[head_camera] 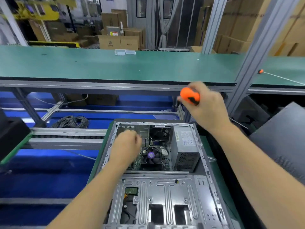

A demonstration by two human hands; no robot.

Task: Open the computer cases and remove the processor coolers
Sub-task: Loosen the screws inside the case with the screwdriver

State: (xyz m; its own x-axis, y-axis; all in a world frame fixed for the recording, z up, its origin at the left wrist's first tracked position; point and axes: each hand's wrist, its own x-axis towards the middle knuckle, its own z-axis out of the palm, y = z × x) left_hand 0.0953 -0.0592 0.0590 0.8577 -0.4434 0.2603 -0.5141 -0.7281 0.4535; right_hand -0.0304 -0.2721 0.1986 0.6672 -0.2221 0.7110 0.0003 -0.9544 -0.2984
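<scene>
Case (165,192) open-side up, long axis toward viewer — right grip (204,103) around screwdriver (189,96), left grip (127,146) unclear.

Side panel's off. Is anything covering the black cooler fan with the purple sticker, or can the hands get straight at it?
No cover lies over the black cooler fan with the purple sticker. Thin black wires run down to its top edge. The left hand hovers beside it; the right hand holds the orange-handled screwdriver above the open grey computer case.
</scene>
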